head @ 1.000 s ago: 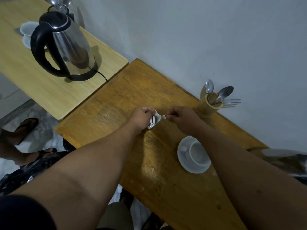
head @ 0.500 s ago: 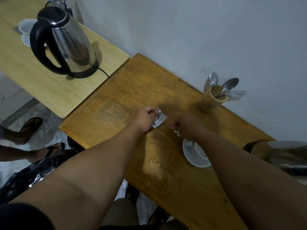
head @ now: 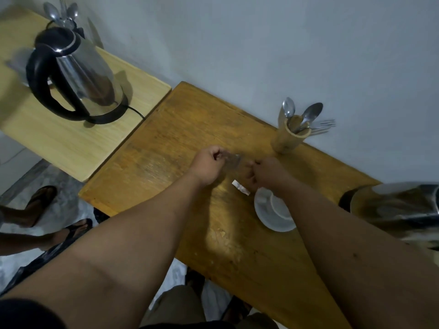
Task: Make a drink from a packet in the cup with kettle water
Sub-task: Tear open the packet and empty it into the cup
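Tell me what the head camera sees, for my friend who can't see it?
Two hands, left hand pinching a blurry packet, right hand closed, work above a wooden table. A torn strip lies beside a white cup.

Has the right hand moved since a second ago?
Yes. The right hand left the packet and dropped toward the cup, away from the utensil holder.

Home tea corner: kettle (head: 78, 74), cutlery holder (head: 291, 136), wooden tables (head: 166, 148).

Steel kettle with black handle (head: 78, 77): far left of hands.
White cup (head: 280, 207): on saucer, under right forearm.
Bamboo cutlery holder (head: 289, 136): behind right hand (head: 263, 174).
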